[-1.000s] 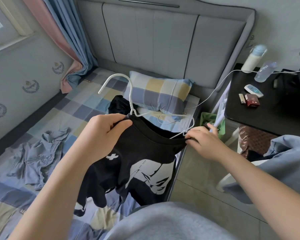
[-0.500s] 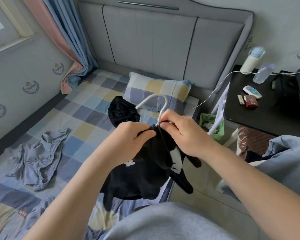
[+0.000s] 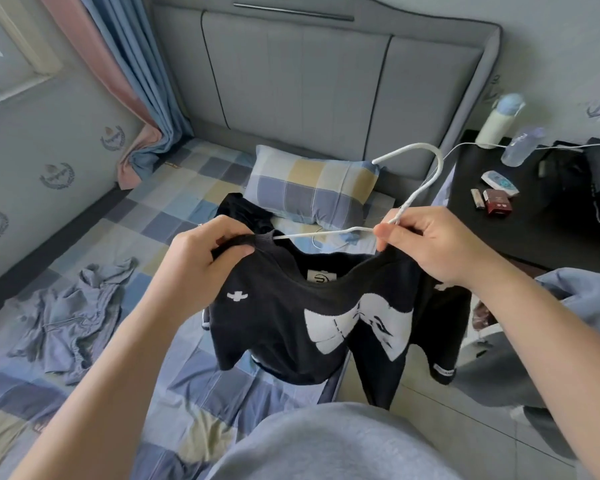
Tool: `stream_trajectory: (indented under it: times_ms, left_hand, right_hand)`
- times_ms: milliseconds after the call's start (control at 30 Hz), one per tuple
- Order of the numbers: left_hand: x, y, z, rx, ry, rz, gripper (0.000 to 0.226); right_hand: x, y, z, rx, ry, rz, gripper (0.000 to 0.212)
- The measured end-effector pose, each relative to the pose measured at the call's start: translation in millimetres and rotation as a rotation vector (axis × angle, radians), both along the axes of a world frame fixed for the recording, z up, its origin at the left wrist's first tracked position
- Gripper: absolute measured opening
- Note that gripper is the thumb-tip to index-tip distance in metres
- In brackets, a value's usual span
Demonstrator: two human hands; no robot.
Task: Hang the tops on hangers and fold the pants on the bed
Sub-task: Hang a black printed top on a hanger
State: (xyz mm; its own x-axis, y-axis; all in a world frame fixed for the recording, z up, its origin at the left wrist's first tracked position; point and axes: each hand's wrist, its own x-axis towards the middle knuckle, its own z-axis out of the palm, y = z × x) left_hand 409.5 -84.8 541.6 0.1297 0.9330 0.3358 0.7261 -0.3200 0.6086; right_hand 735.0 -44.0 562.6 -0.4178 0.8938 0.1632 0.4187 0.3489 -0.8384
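Two hands: left hand (image 3: pixel 201 261), right hand (image 3: pixel 430 244), gripping black top (image 3: pixel 291 323)

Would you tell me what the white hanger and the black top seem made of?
The hanger looks like thin, probably metal wire with a matte white coating: slim, round, smoothly bent. The black top looks like soft knit fabric, perhaps cotton: it drapes limply and has a ribbed collar.

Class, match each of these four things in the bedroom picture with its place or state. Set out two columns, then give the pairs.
1 black top
2 white hanger
3 checked pillow
4 red box

A on the black side table
B collar gripped by the left hand
C at the head of the bed
D neck pinched by the right hand

Pairs: 1-B, 2-D, 3-C, 4-A
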Motion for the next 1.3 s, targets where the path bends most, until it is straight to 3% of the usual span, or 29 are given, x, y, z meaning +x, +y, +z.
stream_trajectory:
  times_ms: [133, 367, 500, 633, 833, 1033, 1300]
  left_hand:
    - [1.2, -1.5, -1.5, -0.006, -0.057, -0.005, 0.031]
    - [-2.1, -2.4, -12.4, -0.013, 0.021, -0.050, 0.021]
    - [-2.2, -0.9, -24.9, -0.100, -0.012, -0.058, 0.026]
    - [-7.3, -2.1, -52.8, -0.212, 0.017, 0.139, 0.037]
    - [-12.7, 0.4, -59.3, -0.004, -0.063, 0.300, 0.022]
    - [-1.6, 3.8, -38.7, 0.176, -0.069, 0.056, 0.034]
    - [-15.8, 10.0, -38.0, 0.022, -0.076, 0.122, 0.035]
  right_hand:
    - [-1.7, -3.4, 2.8, -0.044, -0.010, 0.012, 0.039]
    - [1.2, -7.2, -0.9, -0.170, -0.006, 0.065, 0.038]
    - [-2.0, -10.1, -9.8, -0.143, 0.063, -0.037, 0.042]
    - [2.9, -12.5, -9.7, -0.059, 0.080, -0.113, 0.041]
    - [20.4, -17.6, -10.9, -0.124, -0.048, -0.006, 0.041]
    - [14.1, -21.2, -31.7, -0.456, -0.314, 0.101, 0.036]
    - [-3.7, -37.2, -37.9, -0.236, -0.138, 0.060, 0.032]
